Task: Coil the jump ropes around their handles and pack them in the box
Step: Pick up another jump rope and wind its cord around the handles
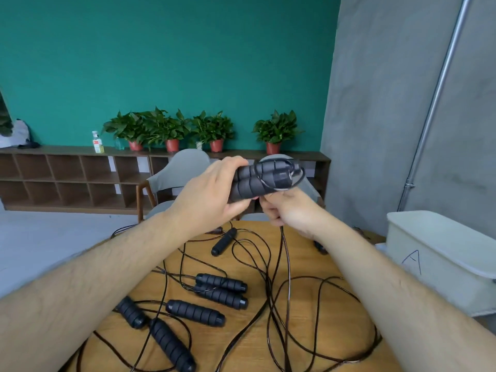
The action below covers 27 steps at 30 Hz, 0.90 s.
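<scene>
My left hand grips a pair of black ribbed jump rope handles, held side by side above the table. A few turns of thin black rope circle their right end. My right hand sits just below the handles, fingers closed on the rope, which hangs down from it to the table. Several more black handles lie on the wooden table, two of them side by side, with loose rope looped around them. The pale box, marked with an "A", stands at the table's right edge.
A grey chair stands behind the table. Along the green wall runs a low wooden shelf with potted plants and a bottle. A grey wall with a metal pipe rises at right.
</scene>
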{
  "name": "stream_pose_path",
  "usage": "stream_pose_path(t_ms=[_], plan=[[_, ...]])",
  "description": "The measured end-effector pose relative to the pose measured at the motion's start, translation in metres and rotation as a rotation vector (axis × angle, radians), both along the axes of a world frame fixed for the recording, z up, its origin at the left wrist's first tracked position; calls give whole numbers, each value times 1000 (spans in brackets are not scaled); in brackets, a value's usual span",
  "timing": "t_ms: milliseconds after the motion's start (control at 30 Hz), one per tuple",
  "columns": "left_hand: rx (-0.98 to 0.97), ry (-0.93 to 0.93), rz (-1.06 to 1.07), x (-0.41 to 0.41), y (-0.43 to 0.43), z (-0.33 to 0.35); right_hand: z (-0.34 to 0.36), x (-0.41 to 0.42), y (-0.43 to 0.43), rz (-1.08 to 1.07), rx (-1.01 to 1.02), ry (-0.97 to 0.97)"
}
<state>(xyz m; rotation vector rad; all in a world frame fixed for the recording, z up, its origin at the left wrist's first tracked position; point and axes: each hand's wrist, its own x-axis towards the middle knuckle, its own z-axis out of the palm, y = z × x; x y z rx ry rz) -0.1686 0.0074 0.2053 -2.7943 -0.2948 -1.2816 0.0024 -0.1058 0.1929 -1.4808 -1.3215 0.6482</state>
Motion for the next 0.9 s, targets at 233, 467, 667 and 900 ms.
stream_pose_path(t_ms=[233, 467, 667, 900], plan=[[315, 125, 427, 10, 32, 2, -24, -37, 4, -138, -55, -329], [490, 413, 612, 5, 53, -20, -16, -51, -9, -183, 8, -1095], [449, 505, 501, 3, 37, -17, 16, -33, -5, -205, 257, -1351], [337, 399, 155, -2, 26, -21, 28, -1, 3, -285, 218, -1308]])
